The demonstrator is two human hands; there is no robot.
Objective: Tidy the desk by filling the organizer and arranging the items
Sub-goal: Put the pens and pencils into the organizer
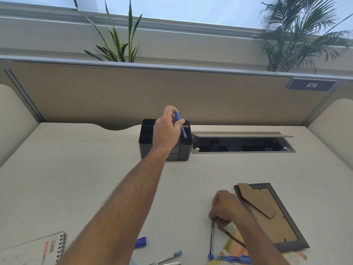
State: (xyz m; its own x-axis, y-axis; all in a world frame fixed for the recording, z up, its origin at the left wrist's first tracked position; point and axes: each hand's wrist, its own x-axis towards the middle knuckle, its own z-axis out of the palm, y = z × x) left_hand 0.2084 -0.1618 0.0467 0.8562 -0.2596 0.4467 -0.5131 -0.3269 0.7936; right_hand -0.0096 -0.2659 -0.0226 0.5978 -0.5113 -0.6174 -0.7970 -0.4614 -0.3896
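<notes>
Two hands busy: left hand pinched blue pen above far black desk organizer, pen angled down past fingertips. Right hand gripped black pen flat on near desk, beside picture frame.

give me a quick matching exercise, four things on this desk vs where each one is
Things:
1. blue pen
2. picture frame
3. spiral calendar
4. black pen

Places:
a. face down on the desk, near right
b. gripped by the right hand
c. near left corner of the desk
d. held by the left hand over the black organizer

Pairs: 1-d, 2-a, 3-c, 4-b
</notes>
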